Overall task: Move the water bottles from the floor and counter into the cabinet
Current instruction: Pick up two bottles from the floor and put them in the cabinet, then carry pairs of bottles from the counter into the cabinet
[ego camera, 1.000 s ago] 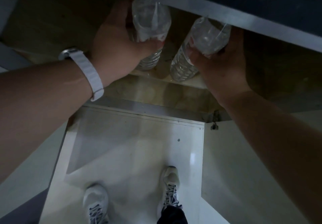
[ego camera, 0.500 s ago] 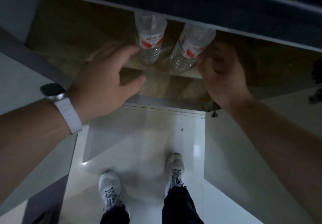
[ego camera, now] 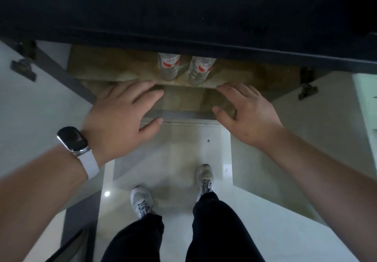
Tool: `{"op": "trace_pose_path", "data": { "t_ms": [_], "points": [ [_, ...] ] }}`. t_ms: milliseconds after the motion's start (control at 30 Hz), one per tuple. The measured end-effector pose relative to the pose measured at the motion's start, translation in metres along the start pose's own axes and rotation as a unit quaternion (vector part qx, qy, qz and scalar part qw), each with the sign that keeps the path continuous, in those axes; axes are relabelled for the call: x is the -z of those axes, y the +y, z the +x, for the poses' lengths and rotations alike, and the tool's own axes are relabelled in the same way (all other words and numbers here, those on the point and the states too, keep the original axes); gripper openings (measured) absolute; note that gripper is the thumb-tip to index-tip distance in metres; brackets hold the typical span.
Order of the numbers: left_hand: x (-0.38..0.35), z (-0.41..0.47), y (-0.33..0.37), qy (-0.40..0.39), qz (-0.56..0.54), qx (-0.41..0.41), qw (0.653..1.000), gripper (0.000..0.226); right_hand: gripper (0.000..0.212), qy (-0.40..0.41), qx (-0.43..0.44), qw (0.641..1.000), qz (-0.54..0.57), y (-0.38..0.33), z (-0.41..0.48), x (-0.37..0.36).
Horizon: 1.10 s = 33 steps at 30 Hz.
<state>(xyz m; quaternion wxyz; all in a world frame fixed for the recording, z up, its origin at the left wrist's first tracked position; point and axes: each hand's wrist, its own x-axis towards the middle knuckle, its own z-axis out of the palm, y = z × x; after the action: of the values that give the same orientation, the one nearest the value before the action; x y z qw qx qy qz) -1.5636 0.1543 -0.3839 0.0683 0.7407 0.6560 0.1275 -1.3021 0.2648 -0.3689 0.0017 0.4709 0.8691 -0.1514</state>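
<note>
At the far left, a dark hinge point(ego camera: 23, 65) sits on the open door beyond the left wrist; its shape is murky in the dim light. A watch point(ego camera: 73, 139) with a white strap rides on that wrist. The left hand point(ego camera: 120, 116) is spread wide with relaxed fingers and holds nothing. It is blurred along the wrist-side edge, and whether its fingertips touch the cabinet point(ego camera: 114, 67) ledge cannot be told.

Just past the left fingertips, and slightly to their right, the left bottle point(ego camera: 169, 65) stands on the brownish cabinet floor. Beside it, close but apart, stands the right bottle point(ego camera: 201, 70), just past the right hand's fingertips and a little to their left. Both are cut off at the top. The dark counter edge point(ego camera: 183, 16) overhangs them and hides necks and caps, so only the red-and-white labels and the clear ribbed lower bodies show. The label print is too small to read. Each bottle is upright, its long axis vertical, base down and neck rising behind the overhang. From this steep angle the right one seems to lean a little rightward.

The right hand point(ego camera: 248, 114) is likewise wide, with fingers loosely extended, and grips nothing. Beyond it to the right, a second hinge point(ego camera: 307, 90) hangs at the cabinet's dim corner. Below and between the hands, two pale shoes point(ego camera: 205, 177) stand on the glossy floor point(ego camera: 179, 159).
</note>
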Motion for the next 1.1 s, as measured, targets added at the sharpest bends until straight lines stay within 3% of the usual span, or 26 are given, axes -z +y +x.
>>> {"op": "trace_pose_path", "data": {
  "t_ms": [267, 633, 900, 1100],
  "points": [
    [0.07, -0.012, 0.05, 0.023, 0.061, -0.018, 0.998, 0.047, 0.059, 0.005, 0.008, 0.999, -0.038, -0.037, -0.063, 0.062],
    [0.154, -0.011, 0.122, 0.0, 0.051, -0.117, 0.992, 0.049, 0.057, 0.014, -0.085, 0.995, -0.054, -0.069, -0.158, 0.173],
    [0.187, 0.011, 0.201, -0.008, 0.065, -0.181, 0.981, 0.05, 0.061, 0.052, -0.119, 0.989, -0.076, -0.051, -0.229, 0.222],
    [0.197, 0.02, 0.277, 0.01, 0.088, -0.205, 0.975, 0.051, 0.063, 0.071, -0.119, 0.987, -0.083, 0.0, -0.273, 0.251]
  ]
}}
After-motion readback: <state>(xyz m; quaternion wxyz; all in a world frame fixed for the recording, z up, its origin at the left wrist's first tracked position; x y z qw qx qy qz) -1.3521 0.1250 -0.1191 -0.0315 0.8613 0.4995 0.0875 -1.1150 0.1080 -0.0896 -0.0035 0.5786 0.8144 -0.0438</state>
